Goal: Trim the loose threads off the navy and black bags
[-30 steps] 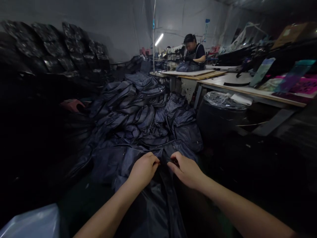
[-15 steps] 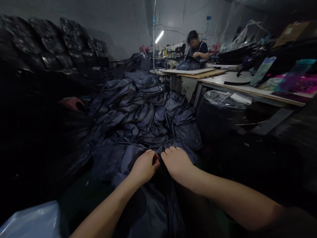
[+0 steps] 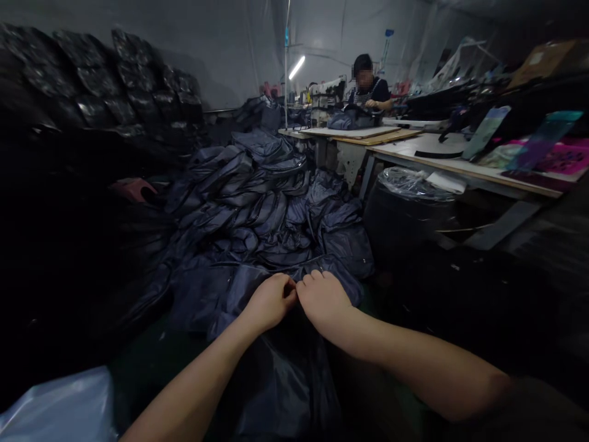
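Note:
My left hand (image 3: 270, 301) and my right hand (image 3: 324, 307) meet at the upper edge of a dark fabric bag (image 3: 281, 390). Both are closed, fingers pinched on its cloth. The bag hangs down toward me, its shiny side creased and its lower part lost in shadow. What lies right between the fingertips is too dark to make out. Just beyond my hands rises a big heap of dark navy bags (image 3: 257, 212), piled loosely on one another, some with zippers showing.
A co-worker (image 3: 368, 92) sits at a sewing machine (image 3: 329, 95) behind a worktable (image 3: 442, 147). Below the table stands a dark bin with clear plastic (image 3: 411, 184). Plastic-wrapped bundles (image 3: 96, 80) are stacked at left. A pale plastic package (image 3: 62, 405) lies at lower left.
My hands have drawn slightly closer together and still pinch the bag's edge. The co-worker's head and hands have shifted a little to the right.

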A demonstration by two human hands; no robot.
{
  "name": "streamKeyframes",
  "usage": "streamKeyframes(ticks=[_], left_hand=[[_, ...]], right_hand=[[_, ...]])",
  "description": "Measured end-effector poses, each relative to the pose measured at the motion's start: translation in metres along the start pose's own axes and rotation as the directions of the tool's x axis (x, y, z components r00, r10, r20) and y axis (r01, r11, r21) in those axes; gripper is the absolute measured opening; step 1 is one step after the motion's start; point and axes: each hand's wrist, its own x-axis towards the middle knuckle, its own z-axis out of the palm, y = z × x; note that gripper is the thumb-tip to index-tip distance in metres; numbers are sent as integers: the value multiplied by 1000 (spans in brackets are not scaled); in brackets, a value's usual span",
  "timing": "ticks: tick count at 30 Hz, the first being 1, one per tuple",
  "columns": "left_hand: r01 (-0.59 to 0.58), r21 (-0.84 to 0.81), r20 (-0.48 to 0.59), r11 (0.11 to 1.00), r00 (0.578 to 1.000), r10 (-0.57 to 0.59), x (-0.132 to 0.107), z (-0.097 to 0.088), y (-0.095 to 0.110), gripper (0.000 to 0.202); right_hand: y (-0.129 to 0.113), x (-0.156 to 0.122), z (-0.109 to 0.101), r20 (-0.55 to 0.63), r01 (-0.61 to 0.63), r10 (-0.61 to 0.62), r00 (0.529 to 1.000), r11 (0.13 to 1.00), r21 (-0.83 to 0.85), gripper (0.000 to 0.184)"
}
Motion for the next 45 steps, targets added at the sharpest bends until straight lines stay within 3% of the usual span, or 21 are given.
streamKeyframes(ticks=[3,5,6,7,9,12,13,15,18,22,27,31,41,45], left_hand=[[47,-73,-55,996,997,-51,5,-7,-5,12],[92,-128,-149,988,983,-111,11,-17,-9,28],[88,-161,-216,983,969,-122,13,-21,-10,38],[62,-190,-275,980,955,-114,15,-25,-10,48],[3,-226,-316,974,946,-77,14,-24,-6,61],[114,-203,-175,973,973,-150,7,-3,4,40],[182,-187,-133,965,969,-209,4,7,6,31],[285,-179,-110,942,945,-307,0,25,6,23],[364,-259,-87,895,914,-397,-1,41,0,13],[446,-461,34,768,873,-486,-2,42,-10,9],[494,-677,259,546,854,-451,-5,29,-13,20],[502,-743,325,442,849,-417,-7,25,-14,24],[493,-787,343,371,850,-401,-6,26,-19,21],[477,-794,330,376,858,-393,-6,28,-21,21]], right_hand=[[12,-4,1,-72,-30,36,997,996,85,16],[28,-10,6,-170,-122,172,970,955,271,15],[35,-14,11,-195,-174,274,942,893,416,16],[41,-18,18,-183,-214,381,906,787,579,18],[45,-27,37,-44,-250,545,838,454,855,24],[29,-42,68,253,-268,591,766,-65,961,32],[21,-46,77,317,-266,586,746,-174,948,33],[4,-53,89,382,-251,570,727,-297,921,34],[-9,-55,97,373,-223,569,733,-318,922,34],[-3,-49,102,210,-125,586,783,-181,975,32],[9,-39,110,55,-55,533,844,-16,998,30],[13,-31,108,13,-38,486,874,42,998,30],[17,-14,100,2,-23,484,875,39,999,28],[17,-14,100,36,-33,577,816,-15,999,28]])
